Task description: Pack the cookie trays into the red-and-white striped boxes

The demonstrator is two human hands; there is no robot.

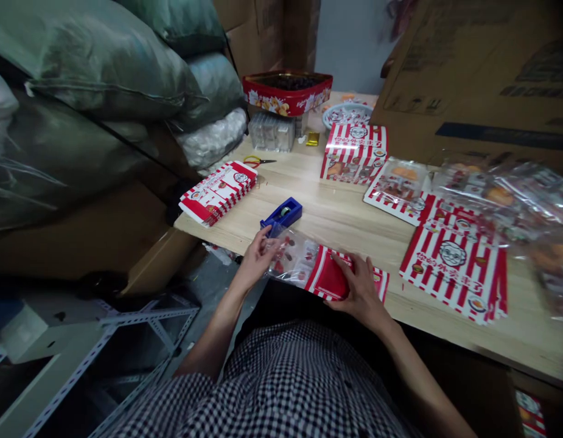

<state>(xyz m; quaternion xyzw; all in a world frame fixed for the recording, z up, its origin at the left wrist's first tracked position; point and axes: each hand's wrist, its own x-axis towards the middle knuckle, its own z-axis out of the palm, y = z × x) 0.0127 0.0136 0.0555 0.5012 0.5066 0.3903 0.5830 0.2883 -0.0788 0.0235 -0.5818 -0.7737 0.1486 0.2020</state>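
My left hand [257, 258] pinches the end of a clear plastic bag [294, 260] with small red pieces in it, at the table's front edge. The bag reaches into a red-and-white striped card packet [329, 274]. Over that packet lies my right hand [361, 289], its fingers on top and its thumb at the near edge, gripping it. Just beyond my left fingertips sits a blue tape dispenser [285, 213], close to the bag's end. Whether tape is between the left fingers cannot be made out.
Folded striped cards [220, 191] are stacked at left near scissors [258, 161]. On the right lie more striped cards [452, 267] and clear filled bags [495, 188]. A red tin [288, 94], a bowl [347, 114] and a striped box [354, 155] stand at the back.
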